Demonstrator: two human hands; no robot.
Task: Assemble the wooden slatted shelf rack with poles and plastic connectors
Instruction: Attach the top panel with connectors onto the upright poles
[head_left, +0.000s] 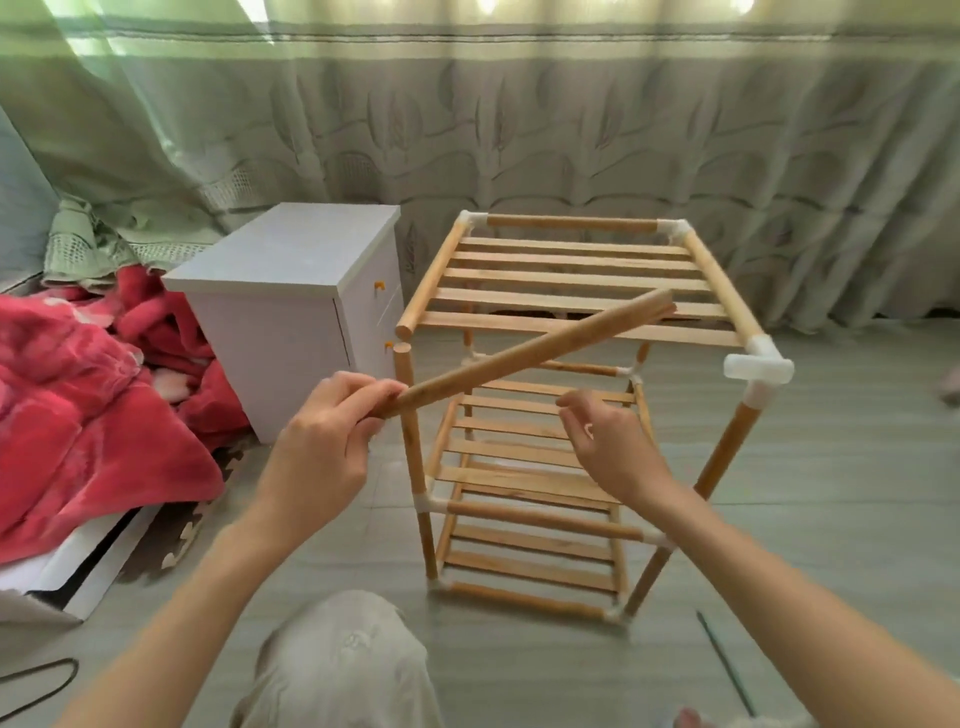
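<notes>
One loose pole in hand, rack half built

Left hand (324, 441) grips a wooden pole (524, 353) by its near end; pole slants up-right across the rack (524, 415). Right hand (608, 441) hovers w/ fingers loosely curled, holding nothing. Rack stands on the floor (831, 519) beside a white cabinet (291, 291). White connector (758, 366) caps the near-right top corner; near-left corner shows bare pole ends. Lower tiers partly hidden by the arms.

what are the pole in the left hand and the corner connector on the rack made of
The pole held by the left hand looks like light, unpainted wood: tan colour with faint grain and a matt surface. The corner connector looks like white, slightly translucent moulded plastic with a soft sheen, though the exact type can't be told.
</notes>
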